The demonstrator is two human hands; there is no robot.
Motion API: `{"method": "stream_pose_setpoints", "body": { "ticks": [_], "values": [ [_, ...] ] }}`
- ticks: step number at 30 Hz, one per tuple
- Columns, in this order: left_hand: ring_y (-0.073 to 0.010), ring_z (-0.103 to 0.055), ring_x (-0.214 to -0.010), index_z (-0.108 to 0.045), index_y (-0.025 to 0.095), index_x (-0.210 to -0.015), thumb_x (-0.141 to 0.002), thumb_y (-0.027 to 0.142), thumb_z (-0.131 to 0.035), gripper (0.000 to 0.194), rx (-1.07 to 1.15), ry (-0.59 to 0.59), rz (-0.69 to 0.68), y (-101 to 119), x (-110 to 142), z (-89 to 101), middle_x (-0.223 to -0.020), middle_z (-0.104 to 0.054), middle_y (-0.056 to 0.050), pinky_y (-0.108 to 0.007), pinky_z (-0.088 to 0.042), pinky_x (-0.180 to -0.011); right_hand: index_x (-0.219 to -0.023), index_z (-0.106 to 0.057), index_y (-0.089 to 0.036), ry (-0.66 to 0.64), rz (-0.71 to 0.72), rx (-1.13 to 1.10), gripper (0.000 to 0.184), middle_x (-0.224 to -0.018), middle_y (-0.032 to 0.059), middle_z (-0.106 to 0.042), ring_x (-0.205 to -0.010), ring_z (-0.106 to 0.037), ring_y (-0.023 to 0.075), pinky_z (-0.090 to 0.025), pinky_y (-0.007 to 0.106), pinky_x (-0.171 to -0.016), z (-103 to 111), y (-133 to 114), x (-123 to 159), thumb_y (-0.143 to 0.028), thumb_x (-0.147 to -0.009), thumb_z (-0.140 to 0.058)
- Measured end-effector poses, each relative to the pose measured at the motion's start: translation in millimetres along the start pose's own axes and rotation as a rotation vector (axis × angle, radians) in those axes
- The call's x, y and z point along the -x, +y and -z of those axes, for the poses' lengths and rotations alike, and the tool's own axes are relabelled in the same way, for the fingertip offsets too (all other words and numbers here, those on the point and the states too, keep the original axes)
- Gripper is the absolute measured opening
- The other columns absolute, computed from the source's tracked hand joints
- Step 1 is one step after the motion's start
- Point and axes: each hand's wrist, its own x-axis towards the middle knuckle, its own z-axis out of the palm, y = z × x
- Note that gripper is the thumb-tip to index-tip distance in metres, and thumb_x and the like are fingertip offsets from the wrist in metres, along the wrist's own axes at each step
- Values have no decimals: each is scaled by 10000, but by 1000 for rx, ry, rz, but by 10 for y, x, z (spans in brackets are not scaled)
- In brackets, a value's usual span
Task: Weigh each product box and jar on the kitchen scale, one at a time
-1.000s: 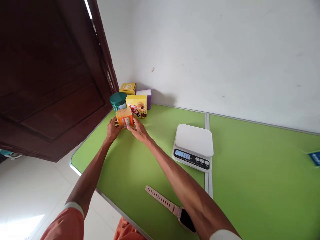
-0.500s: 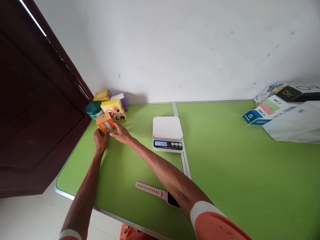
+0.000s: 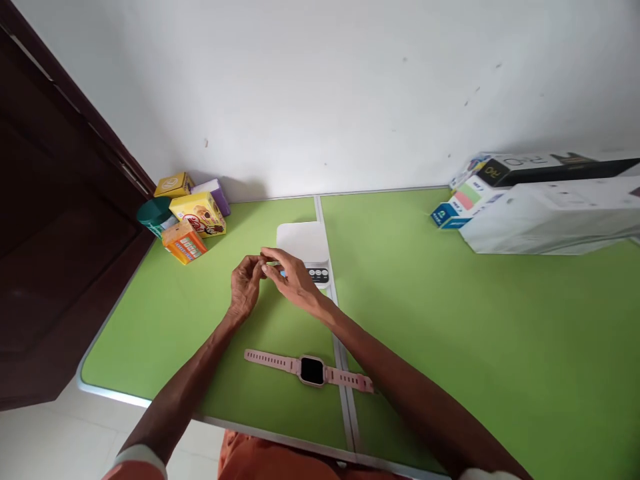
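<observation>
Green, smooth bench (image 3: pixel 410 300) spreads beneath the left grip (image 3: pixel 245 288) and right grip (image 3: pixel 296 281), whose curled fingers meet; whether they pinch anything, I cannot tell. Just beyond the right grip, partly covered, sits a flat white plastic scale (image 3: pixel 301 243). Towards the front edge lies a watch (image 3: pixel 312 371) with a dark squarish face and pink, holed strap. Near the far-left corner stands an orange box (image 3: pixel 185 243). Both grips have left that box since the earlier frame, and the watch's face, partly covered then, shows whole.
</observation>
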Motion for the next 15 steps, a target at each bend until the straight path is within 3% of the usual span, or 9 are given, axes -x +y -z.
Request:
{"method": "stream_pose_setpoints", "body": {
  "ticks": [3,5,10,15],
  "values": [
    [-218,-717,-899,-702,217,-985,-987,653,-642,440,-74,38,-42,29,-43,-324,-950,-776,-57,-364,-586,-878,-1466,-672,-243,88,12,82,446,-1453,149,-740,-1205,-785,286,-682,477,-1030,381,-30,301,-459,-1093,-561],
    [-232,-712,-947,-706,220,-995,-1001,608,-627,396,-136,101,-64,16,-87,-441,-989,-773,-65,-374,-577,-924,-1450,-679,-238,165,17,147,430,-1399,155,-758,-1198,-780,294,-683,490,-1024,574,-3,481,-446,-1095,-554],
    [-260,-696,-1071,-698,214,-1039,-1011,583,-605,381,-234,216,-111,-91,-237,-498,-1060,-743,-84,-414,-573,-1042,-1405,-704,-255,303,-13,276,392,-1300,142,-780,-1191,-757,292,-695,480,-971,837,150,804,-410,-1101,-509],
    [-304,-654,-1326,-643,213,-1340,-989,705,-605,605,-173,241,-125,-230,-377,-547,-1396,-668,-141,-455,-555,-1168,-1324,-720,-247,368,-30,309,343,-1211,132,-787,-1129,-763,276,-691,438,-918,983,286,909,-362,-1097,-490]
  ]
}}
